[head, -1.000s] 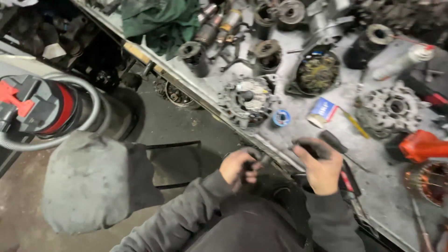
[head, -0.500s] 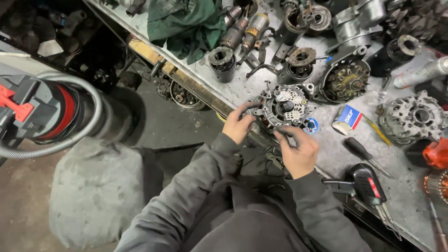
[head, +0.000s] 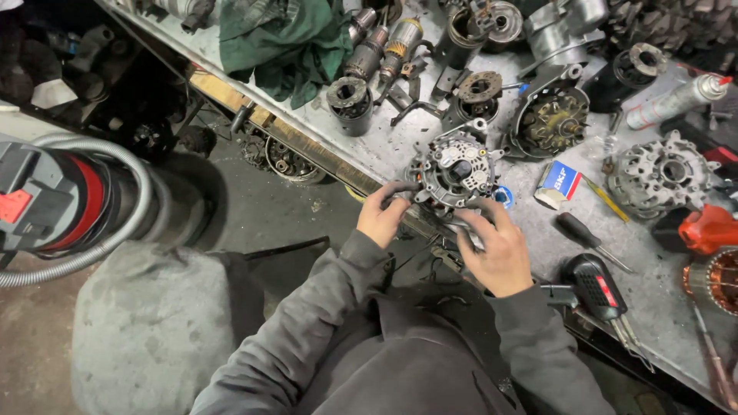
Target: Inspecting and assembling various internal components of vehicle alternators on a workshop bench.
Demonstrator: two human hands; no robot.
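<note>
So, only one view to go on, the head camera looking down at a cluttered metal workbench (head: 430,146). Both hands are on one alternator (head: 453,173) sitting right at the near edge of the bench. Left hand (head: 382,215) has its fingers curled around the alternator's left side, gripping the housing. Right hand (head: 500,250) is on the lower right side, fingers spread and pressed against the body, so it's more of a bracing hold than a tight fist. The alternator's back end with the black plastic part faces up toward the camera.

Counting the stuff around it: one small blue roll (head: 503,197) just beside the alternator on the right, one small blue-and-white box (head: 560,183) next to that, one silver alternator housing half (head: 659,173) further right, one open round casing with coppery insides (head: 550,119) behind. Two screwdrivers that I can make out: one black-handled one (head: 580,234) near the right hand, one thin yellow one (head: 607,200) by the box. One black tool with a red patch (head: 596,284) at the bench edge, one spray can (head: 676,100) top right, one green rag (head: 284,38) at the far left of the bench. Two armatures (head: 388,42) lie side by side near the rag.

Down on the floor to the left is one shop vacuum with a grey hose (head: 77,200).
</note>
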